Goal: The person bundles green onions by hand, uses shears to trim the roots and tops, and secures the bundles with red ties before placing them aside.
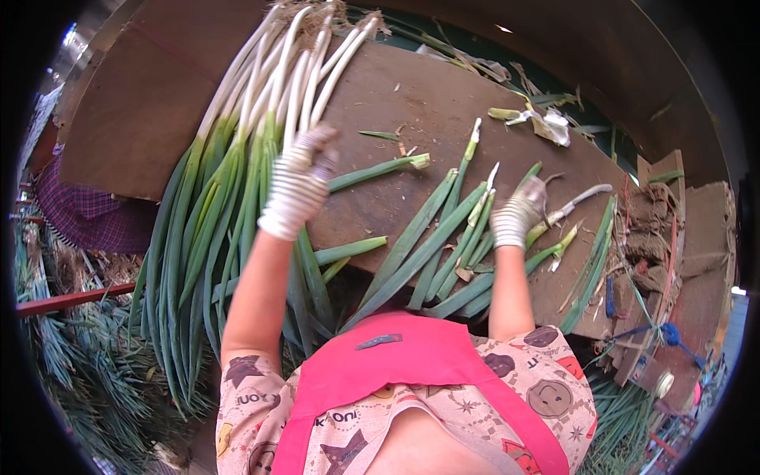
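My left hand (300,184), in a striped knit glove, is at the right edge of a heap of long green onions (231,148). Its fingers are bent and blurred, and whether they grip a stalk cannot be made out. White stems and rooty ends point away from me; the green leaves hang over the near edge of the board (368,208). My right hand (519,214), gloved alike, is low over loose green leaves and peeled stalks. A thin curled strip (555,176) shows by its fingertips; the fingers hide whether it is held. Several detached leaves (424,231) lie between my hands.
Pale peelings (555,126) lie along the board's far side. A wooden frame with cord and a blue knot (671,334) stands at the right. More green onions (89,368) are piled low at the left, near a red bar (77,300) and checked purple cloth (98,208).
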A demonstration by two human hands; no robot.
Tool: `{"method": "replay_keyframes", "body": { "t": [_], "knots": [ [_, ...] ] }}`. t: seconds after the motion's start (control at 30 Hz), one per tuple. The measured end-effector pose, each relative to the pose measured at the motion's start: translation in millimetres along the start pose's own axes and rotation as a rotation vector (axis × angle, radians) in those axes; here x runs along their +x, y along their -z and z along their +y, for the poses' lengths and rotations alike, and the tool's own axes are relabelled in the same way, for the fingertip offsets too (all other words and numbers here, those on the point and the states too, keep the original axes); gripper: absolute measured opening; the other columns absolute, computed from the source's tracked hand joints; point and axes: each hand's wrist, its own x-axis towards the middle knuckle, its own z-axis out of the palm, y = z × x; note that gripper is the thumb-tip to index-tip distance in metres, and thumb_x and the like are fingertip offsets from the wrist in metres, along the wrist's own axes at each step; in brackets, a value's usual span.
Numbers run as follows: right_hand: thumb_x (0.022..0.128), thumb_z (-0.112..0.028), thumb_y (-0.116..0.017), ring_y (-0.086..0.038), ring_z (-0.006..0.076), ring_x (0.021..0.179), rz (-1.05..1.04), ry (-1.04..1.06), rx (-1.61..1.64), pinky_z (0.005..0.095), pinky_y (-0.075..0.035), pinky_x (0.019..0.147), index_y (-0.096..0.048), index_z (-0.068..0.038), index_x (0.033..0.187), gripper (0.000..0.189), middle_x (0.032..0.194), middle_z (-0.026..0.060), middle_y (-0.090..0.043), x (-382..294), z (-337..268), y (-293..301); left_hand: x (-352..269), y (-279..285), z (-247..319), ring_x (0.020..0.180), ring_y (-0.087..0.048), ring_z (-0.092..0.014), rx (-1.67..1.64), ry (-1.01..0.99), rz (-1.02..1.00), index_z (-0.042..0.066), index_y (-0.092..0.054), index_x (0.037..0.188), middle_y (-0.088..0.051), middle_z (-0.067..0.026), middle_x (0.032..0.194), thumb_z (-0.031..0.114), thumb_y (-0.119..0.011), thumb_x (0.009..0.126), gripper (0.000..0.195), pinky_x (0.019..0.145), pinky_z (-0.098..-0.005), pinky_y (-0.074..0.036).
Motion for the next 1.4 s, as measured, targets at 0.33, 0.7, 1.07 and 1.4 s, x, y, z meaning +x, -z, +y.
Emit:
{"method": "replay_keyframes", "body": {
  "t": [0.33, 0.7, 1.07, 1.4],
  "knots": [
    [0.084, -0.056, -0.07, -0.047, 0.044, 0.128, -0.595, -0.317, -0.103, 0.0529, -0.04, 0.107, -0.038, 0.002, 0.146, 0.091, 0.146, 0.027, -0.041, -28.6, 64.0, 32.3, -99.8, -117.4, 17.4, 0.137, -0.038, -0.041, 0.796, 0.259, -0.788, 0.0, -0.038, 0.147, -0.043, -0.0244, 0.143, 0.069, -0.075, 0.063, 0.116, 0.117, -0.0575, -0.022],
    [0.074, -0.022, -0.078, -0.059, 0.0433, 0.116, -0.534, -0.316, 0.077, 0.0442, -0.044, 0.107, -0.056, 0.004, 0.129, 0.065, 0.119, 0.0289, -0.064, -17.5, 95.8, 34.1, -149.4, -219.1, 53.2, 0.107, -0.056, -0.036, 0.826, 0.148, -0.565, -0.004, -0.048, 0.13, -0.058, -0.02, 0.111, 0.049, -0.077, 0.07, 0.085, 0.095, -0.0501, -0.042],
    [0.079, 0.002, -0.076, -0.063, 0.0207, 0.108, -0.166, -0.553, 1.383, 0.0338, -0.053, 0.094, -0.055, 0.006, 0.133, 0.058, 0.125, 0.0112, -0.059, -72.5, 178.0, 138.2, -88.5, -413.6, 127.2, 0.117, -0.062, -0.036, -0.361, 0.485, -0.823, 0.0, -0.059, 0.127, -0.059, -0.0256, 0.133, 0.024, -0.081, 0.079, 0.058, 0.098, -0.0432, -0.05],
    [0.065, -0.016, -0.086, -0.065, 0.0361, 0.1, -0.462, 0.531, 1.228, 0.0434, -0.052, 0.091, -0.064, -0.002, 0.122, 0.062, 0.108, 0.019, -0.068, -118.7, 77.4, 186.9, -84.1, -105.5, -26.4, 0.119, -0.055, -0.041, 1.096, 0.276, -0.609, 0.003, -0.059, 0.119, -0.059, -0.0213, 0.126, 0.014, -0.068, 0.08, 0.042, 0.098, -0.0502, -0.048]
  ]
}}
